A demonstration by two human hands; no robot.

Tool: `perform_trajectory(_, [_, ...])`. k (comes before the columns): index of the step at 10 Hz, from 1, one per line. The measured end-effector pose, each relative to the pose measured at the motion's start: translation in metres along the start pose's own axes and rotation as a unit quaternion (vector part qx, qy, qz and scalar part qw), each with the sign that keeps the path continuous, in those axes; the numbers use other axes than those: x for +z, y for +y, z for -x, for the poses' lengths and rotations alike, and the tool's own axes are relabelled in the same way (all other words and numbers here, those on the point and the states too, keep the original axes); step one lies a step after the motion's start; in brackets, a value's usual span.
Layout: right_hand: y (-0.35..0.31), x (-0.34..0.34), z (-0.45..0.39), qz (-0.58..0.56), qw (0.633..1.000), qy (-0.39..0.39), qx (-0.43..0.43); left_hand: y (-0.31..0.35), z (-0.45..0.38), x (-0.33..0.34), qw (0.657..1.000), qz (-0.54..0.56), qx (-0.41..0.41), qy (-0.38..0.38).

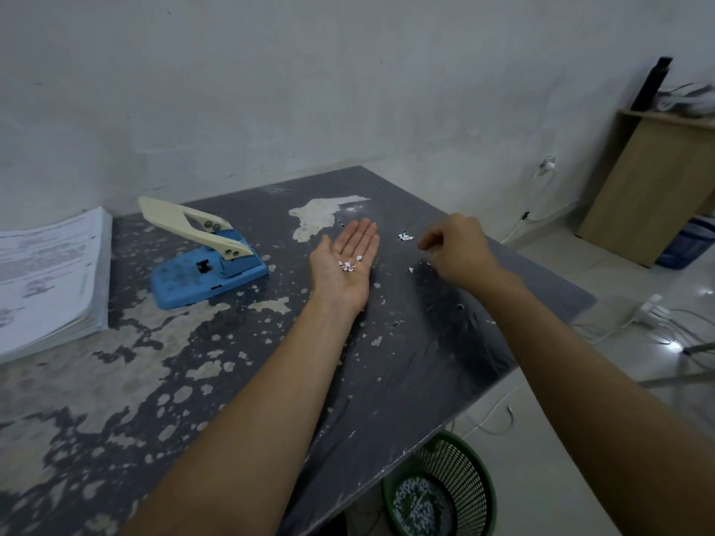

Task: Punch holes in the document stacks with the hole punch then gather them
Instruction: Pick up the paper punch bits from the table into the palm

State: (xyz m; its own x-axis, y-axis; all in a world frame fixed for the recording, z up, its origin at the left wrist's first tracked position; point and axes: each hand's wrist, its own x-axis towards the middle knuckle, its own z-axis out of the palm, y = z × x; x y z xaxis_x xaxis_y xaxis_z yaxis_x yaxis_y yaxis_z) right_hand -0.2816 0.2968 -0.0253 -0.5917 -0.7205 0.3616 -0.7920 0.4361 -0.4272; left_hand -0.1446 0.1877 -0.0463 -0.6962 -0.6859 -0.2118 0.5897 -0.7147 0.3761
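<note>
With my left hand (345, 265) flat, cupping paper bits (348, 265), and right hand (456, 249) curled, seemingly pinching one, I sweep remaining scraps (405, 237) inward; punched stack (46, 280) sits far left.

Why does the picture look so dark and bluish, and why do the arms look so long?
In the head view the room is dimly lit, giving a cool grey-blue cast; the wide-angle lens stretches the forearms toward the edges. The paper bits in the left hand show clearly, the right hand looks slightly soft, and a bright glare spot sits on the floor.
</note>
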Motion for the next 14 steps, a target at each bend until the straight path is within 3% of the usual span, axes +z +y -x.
perform_trajectory(2, [0.002, 0.009, 0.016, 0.007, 0.997, -0.051, -0.051, 0.001, 0.0, -0.001, 1.0, 0.007, -0.006, -0.005])
perform_trajectory(3, [0.009, 0.003, 0.015, -0.024, 1.0, -0.002, -0.008, 0.001, 0.0, -0.001, 1.0, 0.004, -0.005, -0.007])
perform_trajectory(4, [0.018, -0.004, 0.014, 0.021, 0.999, 0.018, 0.031, 0.001, 0.0, -0.002, 1.0, -0.003, -0.004, -0.008])
perform_trajectory(6, [0.0, 0.016, 0.023, 0.016, 0.999, -0.019, -0.026, 0.0, -0.001, -0.002, 1.0, -0.02, -0.003, -0.002])
perform_trajectory(7, [0.004, 0.016, 0.016, -0.014, 1.0, 0.015, -0.007, 0.0, -0.001, -0.002, 1.0, -0.025, -0.002, -0.005])
perform_trajectory(8, [0.008, 0.012, 0.013, 0.019, 1.0, -0.017, 0.0, -0.001, -0.002, -0.002, 1.0, -0.026, -0.002, -0.003])
perform_trajectory(9, [0.004, 0.014, 0.023, 0.043, 0.996, -0.048, -0.055, -0.001, -0.002, -0.002, 1.0, -0.026, -0.002, -0.003])
perform_trajectory(11, [0.01, 0.007, 0.028, -0.016, 0.997, -0.029, -0.068, -0.002, -0.002, -0.001, 1.0, -0.027, -0.004, 0.0])
perform_trajectory(13, [0.016, 0.001, 0.023, 0.014, 1.0, -0.003, -0.027, -0.001, -0.001, -0.001, 1.0, -0.03, -0.004, -0.004])
perform_trajectory(14, [0.002, 0.011, 0.025, 0.021, 0.998, -0.018, -0.056, -0.002, -0.001, -0.001, 0.999, -0.031, -0.004, -0.004])
